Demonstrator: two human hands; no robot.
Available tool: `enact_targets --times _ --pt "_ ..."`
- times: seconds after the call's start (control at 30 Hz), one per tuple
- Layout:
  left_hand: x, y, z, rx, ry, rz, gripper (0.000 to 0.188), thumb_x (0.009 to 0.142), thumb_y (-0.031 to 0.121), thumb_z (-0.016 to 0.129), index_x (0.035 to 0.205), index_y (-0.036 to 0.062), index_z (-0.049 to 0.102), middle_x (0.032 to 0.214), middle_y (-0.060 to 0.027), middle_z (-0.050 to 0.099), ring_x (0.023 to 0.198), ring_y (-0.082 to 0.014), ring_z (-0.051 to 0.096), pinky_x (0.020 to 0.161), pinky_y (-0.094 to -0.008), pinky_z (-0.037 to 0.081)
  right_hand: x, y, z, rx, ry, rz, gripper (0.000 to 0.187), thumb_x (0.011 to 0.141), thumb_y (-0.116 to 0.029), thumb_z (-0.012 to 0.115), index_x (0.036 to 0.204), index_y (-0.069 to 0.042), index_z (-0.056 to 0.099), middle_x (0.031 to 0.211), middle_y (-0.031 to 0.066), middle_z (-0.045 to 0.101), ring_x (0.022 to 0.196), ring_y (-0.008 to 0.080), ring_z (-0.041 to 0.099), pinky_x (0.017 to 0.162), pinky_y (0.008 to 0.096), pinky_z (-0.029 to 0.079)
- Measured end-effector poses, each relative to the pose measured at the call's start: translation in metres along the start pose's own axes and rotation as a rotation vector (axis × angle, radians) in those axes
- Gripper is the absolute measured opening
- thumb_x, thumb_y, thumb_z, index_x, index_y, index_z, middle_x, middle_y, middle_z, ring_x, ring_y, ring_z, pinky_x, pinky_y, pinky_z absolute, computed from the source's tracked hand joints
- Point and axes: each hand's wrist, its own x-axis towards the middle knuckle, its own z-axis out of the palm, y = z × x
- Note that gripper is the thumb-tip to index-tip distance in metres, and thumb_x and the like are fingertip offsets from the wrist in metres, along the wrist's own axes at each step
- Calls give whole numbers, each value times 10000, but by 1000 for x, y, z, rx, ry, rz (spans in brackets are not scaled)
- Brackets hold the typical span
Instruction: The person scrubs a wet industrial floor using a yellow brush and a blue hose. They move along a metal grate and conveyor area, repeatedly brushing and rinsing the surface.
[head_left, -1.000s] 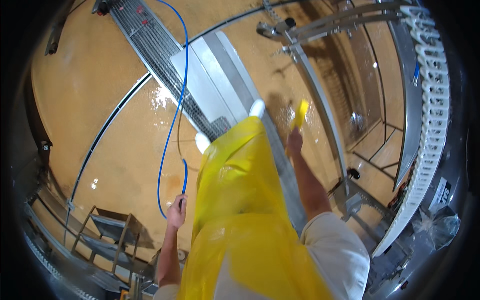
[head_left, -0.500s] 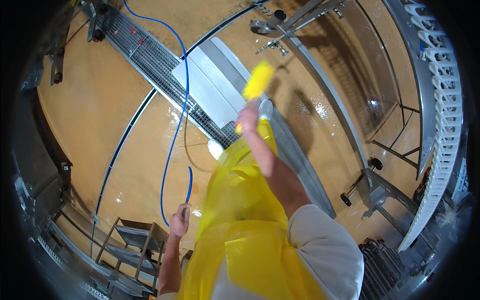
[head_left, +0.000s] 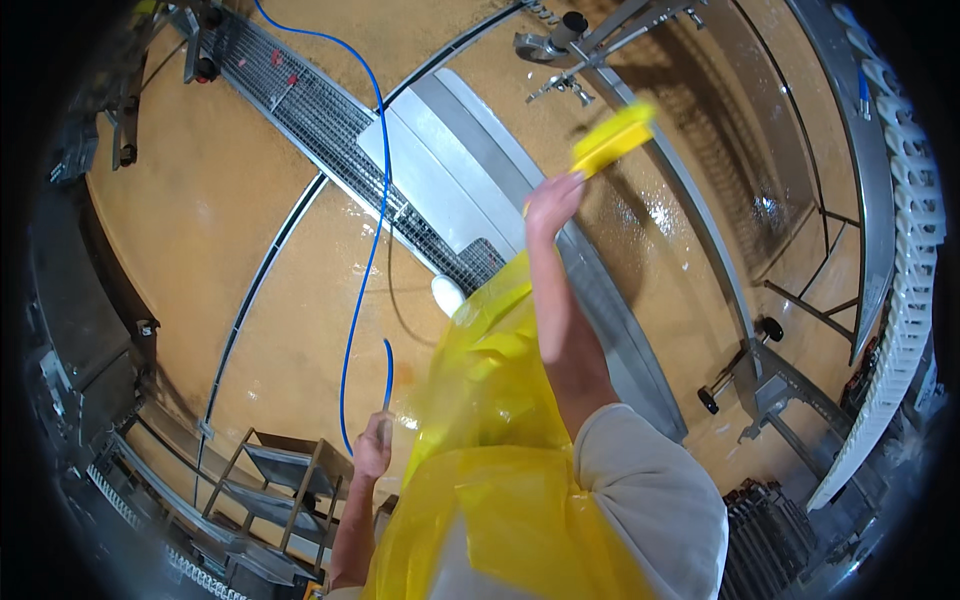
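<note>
My left hand (head_left: 373,446) is closed round a thin blue hose (head_left: 388,372) close to its free end, which sticks up past my fist. The rest of the hose loops upward over the floor grate. My right hand (head_left: 553,207) grips the handle of a yellow scrubbing brush (head_left: 612,138), held out to the upper right above the floor; motion blurs the brush a little, and my fist hides most of the handle. Beneath it lies a long grey metal panel (head_left: 625,330), beside a white flat panel (head_left: 425,165) that partly covers the grate. I wear a yellow apron (head_left: 490,400).
A metal floor grate (head_left: 310,105) with red scraps runs diagonally across the wet tan floor. On the right stand a wheeled metal frame (head_left: 765,385) and a white toothed conveyor belt (head_left: 885,340). A shelf rack (head_left: 280,470) is at lower left, dark machinery (head_left: 75,290) at the left edge.
My right hand has swung the brush up and to the right, away from my shoe. My left hand keeps its hold on the hose. The whole view has shifted slightly.
</note>
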Motion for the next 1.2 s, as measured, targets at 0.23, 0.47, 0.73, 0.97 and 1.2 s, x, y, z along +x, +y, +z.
enact_targets --times 0.23,0.47,0.73,0.97,1.2 --pt "4 -4 16 4 4 41 172 1049 193 604 1220 195 627 756 -196 663 682 -454 657 585 -478 510 -35 13 74 -821 -504 501 622 1131 -441 271 1224 44 650 1139 368 677 1136 533 625 945 558 520" --pt "15 -17 10 15 -17 58 196 1041 247 634 1226 182 624 746 -208 655 691 -452 670 584 -511 501 44 -55 20 277 -24 90 558 1148 -448 321 722 -98 404 592 70 514 442 221 496 403 386 424" --pt "27 -39 20 27 -16 209 244 1038 242 621 1276 187 615 850 -219 710 782 -473 691 637 -518 538 -94 -47 -2 -29 -450 627 484 1124 -528 341 1048 -73 487 634 18 440 416 163 418 373 371 396" --pt "32 -16 10 75 -35 250 125 1069 192 614 1190 191 642 663 -46 499 595 -120 467 545 -331 397 68 -150 3 358 -347 399 451 1144 -455 279 1026 -69 480 676 27 444 435 165 447 411 358 455" --pt "25 30 2 90 -76 115 185 1039 261 640 1215 205 631 810 -193 701 766 -448 699 623 -497 539 46 -137 53 34 -228 282 485 1127 -418 309 1103 21 516 741 167 599 509 328 607 489 474 550"
